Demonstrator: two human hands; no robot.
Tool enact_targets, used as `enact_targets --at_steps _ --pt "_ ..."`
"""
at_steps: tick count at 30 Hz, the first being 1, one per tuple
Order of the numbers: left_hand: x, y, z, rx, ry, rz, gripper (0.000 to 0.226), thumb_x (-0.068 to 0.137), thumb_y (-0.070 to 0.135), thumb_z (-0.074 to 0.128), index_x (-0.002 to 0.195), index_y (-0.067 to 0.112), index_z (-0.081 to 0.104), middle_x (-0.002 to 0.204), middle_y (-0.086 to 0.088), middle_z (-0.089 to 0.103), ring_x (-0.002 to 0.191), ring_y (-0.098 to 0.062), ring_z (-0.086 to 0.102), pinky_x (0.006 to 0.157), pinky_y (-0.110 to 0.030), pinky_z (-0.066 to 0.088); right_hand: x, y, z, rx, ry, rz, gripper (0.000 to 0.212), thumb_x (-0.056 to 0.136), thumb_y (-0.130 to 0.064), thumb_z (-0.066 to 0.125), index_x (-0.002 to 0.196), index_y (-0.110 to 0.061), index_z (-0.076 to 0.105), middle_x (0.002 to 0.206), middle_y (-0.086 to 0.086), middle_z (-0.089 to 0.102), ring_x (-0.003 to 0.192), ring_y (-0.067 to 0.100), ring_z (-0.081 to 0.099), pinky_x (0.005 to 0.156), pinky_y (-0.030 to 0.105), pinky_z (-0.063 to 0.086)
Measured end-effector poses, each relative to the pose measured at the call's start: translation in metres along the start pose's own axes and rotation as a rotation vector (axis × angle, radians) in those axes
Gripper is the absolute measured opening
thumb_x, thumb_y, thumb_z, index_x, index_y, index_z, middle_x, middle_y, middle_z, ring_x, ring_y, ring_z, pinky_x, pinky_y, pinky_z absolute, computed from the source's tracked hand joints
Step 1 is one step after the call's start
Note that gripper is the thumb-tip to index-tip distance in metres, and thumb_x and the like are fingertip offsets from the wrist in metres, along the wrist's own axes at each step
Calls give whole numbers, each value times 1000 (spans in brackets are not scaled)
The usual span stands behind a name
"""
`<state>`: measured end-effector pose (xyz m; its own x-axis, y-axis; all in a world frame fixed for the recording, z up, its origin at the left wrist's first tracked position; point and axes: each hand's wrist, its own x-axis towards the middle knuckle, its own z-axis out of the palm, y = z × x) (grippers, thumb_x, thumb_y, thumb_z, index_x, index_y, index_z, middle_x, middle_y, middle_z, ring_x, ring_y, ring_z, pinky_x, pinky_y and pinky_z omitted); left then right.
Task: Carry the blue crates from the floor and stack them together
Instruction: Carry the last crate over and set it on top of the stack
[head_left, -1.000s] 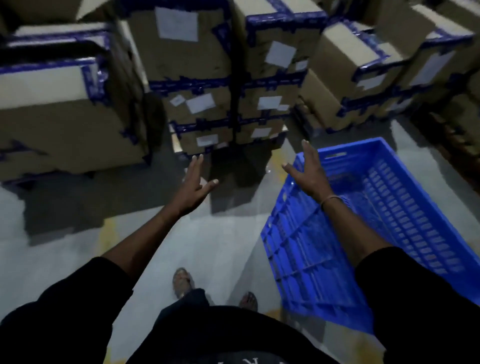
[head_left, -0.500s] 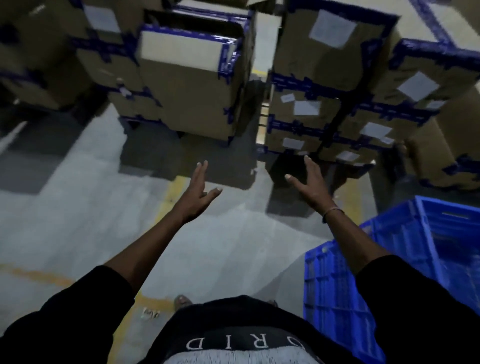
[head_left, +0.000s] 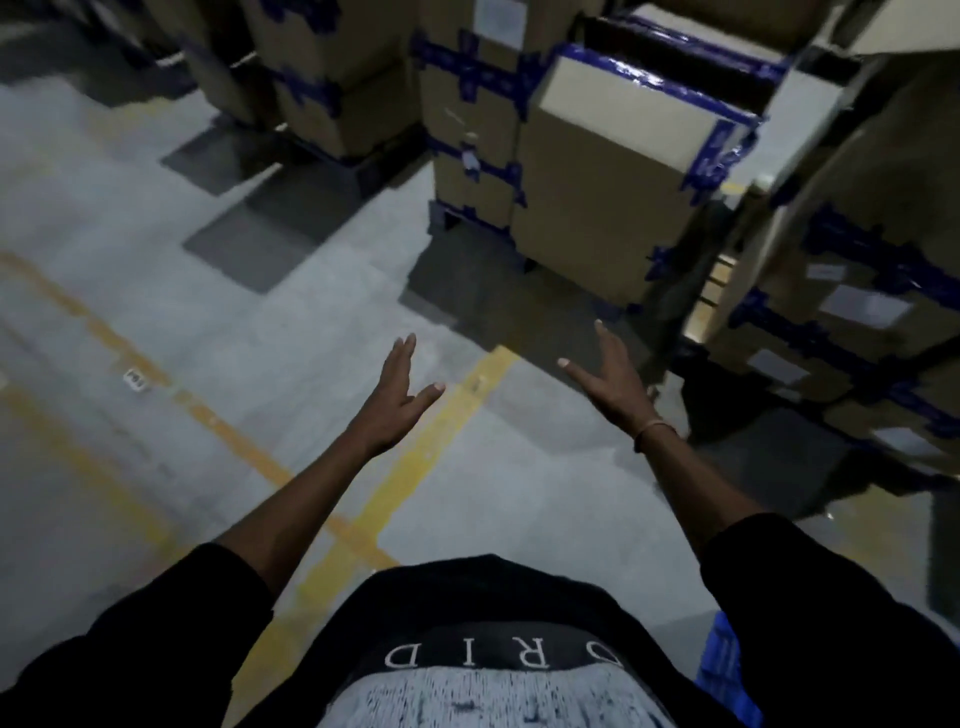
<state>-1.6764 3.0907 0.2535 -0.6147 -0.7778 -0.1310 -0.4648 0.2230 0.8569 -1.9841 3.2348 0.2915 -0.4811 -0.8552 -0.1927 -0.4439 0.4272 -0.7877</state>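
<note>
Both grips empty: left hand (head_left: 392, 402) and right hand (head_left: 615, 387) stretched forward over the floor (head_left: 156, 260), fingers straight and spread, palms turned toward each other, clasping nothing. Between carries, by the look of it — hands free and out in front, no crate held. Of the blue crates, only a sliver of one blue crate (head_left: 724, 670) in view, low and behind the right hand, tucked against the right sleeve at the bottom edge. Next move probably a search for another crate on the floor, then a bend and a two-sided grasp on its rims. Ahead of both hands, stacked cardboard boxes (head_left: 613, 171) banded in blue tape; below the left hand, yellow floor lines (head_left: 415, 457). Crate stack nowhere visible; most of the one crate cut off by frame and sleeve; scene dim and blurred, labels unreadable.
</note>
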Motion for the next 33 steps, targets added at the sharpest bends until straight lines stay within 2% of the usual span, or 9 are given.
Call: enact_targets --at_steps 5,9,11,13,17,22,29,31,33 --pt "-1 -38 -65 -83 125 -104 97 85 76 57 160 46 3 168 22 -10 155 -7 16 115 -34 42 63 -54 63 -17 -133 -84 90 88 -54 65 157 -24 16 163 -3 15 149 16 16 120 41 21" --pt "5 -70 -105 -130 219 -223 86 98 52 58 162 40 2 169 17 -11 154 -7 19 95 -1 32 124 -93 112 -33 -251 -143 92 85 -60 64 157 -29 15 163 -6 13 149 15 16 120 44 23" --pt "15 -88 -124 -147 256 -283 86 99 49 58 162 39 2 169 15 -12 154 -9 18 89 3 29 157 -114 137 -34 -298 -178 91 85 -59 64 156 -30 16 163 -7 14 149 16 18 118 43 24" --pt "29 -105 -146 -152 302 -314 87 98 50 59 162 38 1 169 14 -13 154 -10 19 93 -1 30 195 -134 162 -41 -340 -218 90 85 -59 65 156 -29 17 162 -7 15 149 17 20 118 43 26" --pt "66 -128 -194 -162 431 -357 89 96 51 60 162 37 2 170 12 -12 155 -14 19 107 -23 36 277 -177 206 -55 -421 -262 91 84 -60 66 155 -26 20 161 -4 19 148 19 23 118 47 27" --pt "108 -134 -259 -156 567 -424 91 94 55 61 162 39 2 170 13 -10 155 -13 19 115 -36 40 365 -251 247 -97 -557 -329 88 87 -56 65 156 -25 20 162 -2 18 148 19 21 118 37 22" --pt "146 -165 -330 -173 758 -503 88 96 57 59 161 40 2 170 13 -4 152 -11 26 117 -38 33 465 -344 321 -209 -657 -432 92 84 -63 62 156 -25 19 160 -3 22 145 17 27 118 37 26" --pt "157 -181 -353 -189 793 -534 88 96 57 58 161 40 2 170 13 -4 152 -11 26 114 -34 33 491 -366 348 -220 -685 -436 95 82 -67 63 155 -26 20 159 -4 22 144 19 30 118 41 29" --pt "167 -203 -380 -198 816 -551 87 96 58 58 161 41 3 170 15 -2 151 -10 28 116 -38 34 515 -389 379 -212 -704 -429 97 79 -70 63 155 -28 20 158 -5 22 143 21 33 116 45 33"
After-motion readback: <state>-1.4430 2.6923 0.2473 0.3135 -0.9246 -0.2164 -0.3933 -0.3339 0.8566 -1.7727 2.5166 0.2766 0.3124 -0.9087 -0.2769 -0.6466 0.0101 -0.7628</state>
